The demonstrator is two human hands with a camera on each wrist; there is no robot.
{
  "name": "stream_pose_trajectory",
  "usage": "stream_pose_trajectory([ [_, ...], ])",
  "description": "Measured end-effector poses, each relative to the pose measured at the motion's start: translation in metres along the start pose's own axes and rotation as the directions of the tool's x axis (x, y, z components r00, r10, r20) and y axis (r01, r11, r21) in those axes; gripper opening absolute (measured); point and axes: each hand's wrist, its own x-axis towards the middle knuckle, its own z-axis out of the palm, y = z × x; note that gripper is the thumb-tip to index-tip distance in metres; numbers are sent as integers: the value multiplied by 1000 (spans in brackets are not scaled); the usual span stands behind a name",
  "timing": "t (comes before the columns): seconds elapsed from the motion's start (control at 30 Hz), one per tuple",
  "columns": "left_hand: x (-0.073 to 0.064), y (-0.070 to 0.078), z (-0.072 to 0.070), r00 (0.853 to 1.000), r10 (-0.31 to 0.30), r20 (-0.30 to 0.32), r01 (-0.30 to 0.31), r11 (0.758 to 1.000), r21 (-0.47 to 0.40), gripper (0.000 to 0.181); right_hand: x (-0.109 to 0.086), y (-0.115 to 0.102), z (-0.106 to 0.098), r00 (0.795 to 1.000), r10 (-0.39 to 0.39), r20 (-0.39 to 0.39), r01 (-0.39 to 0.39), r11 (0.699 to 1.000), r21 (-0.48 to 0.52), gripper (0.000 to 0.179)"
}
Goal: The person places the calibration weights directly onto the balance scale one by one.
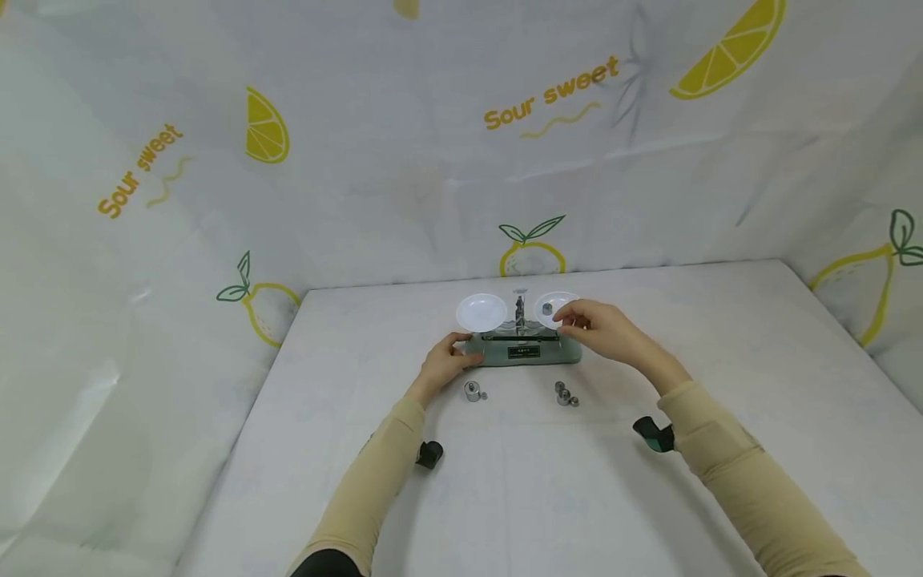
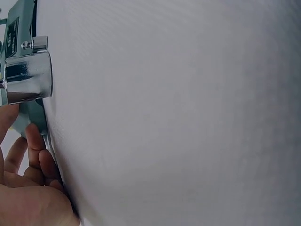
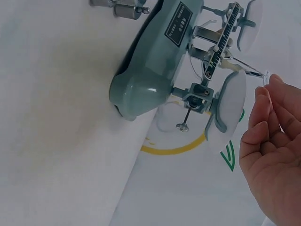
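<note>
A green-based balance scale with two white pans stands toward the back of the table. My left hand grips the left end of its base, thumb in front and forefinger on top. At the right pan is my right hand, its fingers loosely bent and thumb near the forefinger. A small metal weight sits on that pan, just beyond the fingertips. The left pan holds nothing. In the right wrist view, my right hand overlaps the tip of the scale's pointer.
A large metal weight and a tiny one stand in front of the base's left end. Several metal weights cluster before its right side. A white sheet with lemon prints rises behind the table.
</note>
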Motion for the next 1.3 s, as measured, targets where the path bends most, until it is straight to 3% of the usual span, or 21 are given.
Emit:
stream_pose_trajectory([
  [0.23,0,-1,-1,1000,-4,7,4,1000,0,55,-12,12,10,996,42,74,-49,995,83,21],
  [0.43,0,-1,-1,1000,-6,-1,6,1000,5,55,-18,23,20,988,32,151,-52,990,130,21],
  [0.93,-1,0,0,1000,-5,-2,5,1000,-24,53,-13,44,35,954,55,294,-86,992,93,20],
  [1.13,-1,1,0,1000,-3,-11,3,1000,-24,53,-10,51,41,929,65,365,-110,989,102,22],
  [1.3,-1,0,0,1000,-2,-12,2,1000,-13,54,-9,54,46,919,41,391,-82,993,89,22],
])
